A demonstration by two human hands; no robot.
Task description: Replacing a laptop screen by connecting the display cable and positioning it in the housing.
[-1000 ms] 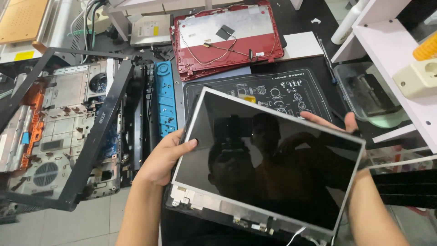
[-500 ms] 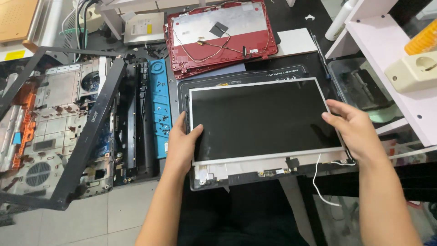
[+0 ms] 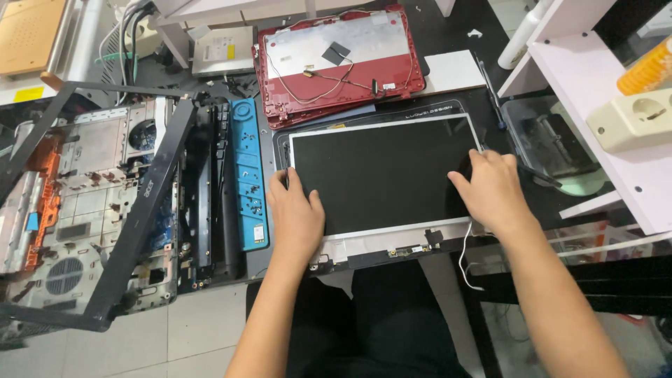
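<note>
Screen panel (image 3: 381,175) now flat (hands atop)

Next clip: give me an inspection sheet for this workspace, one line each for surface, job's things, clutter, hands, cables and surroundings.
Surface: black work mat on the bench, largely covered.
Job's things: flat dark laptop screen panel lying face up in its black lid.
Clutter: red laptop lid shell behind the panel; blue plastic strip; loose black bezel frame over stripped grey laptop chassis.
Hands: left hand rests flat on the panel's left edge; right hand on its right edge.
Cables: thin white wire hanging off the front edge.
Surroundings: white shelf unit at right; tiled floor below.
</note>
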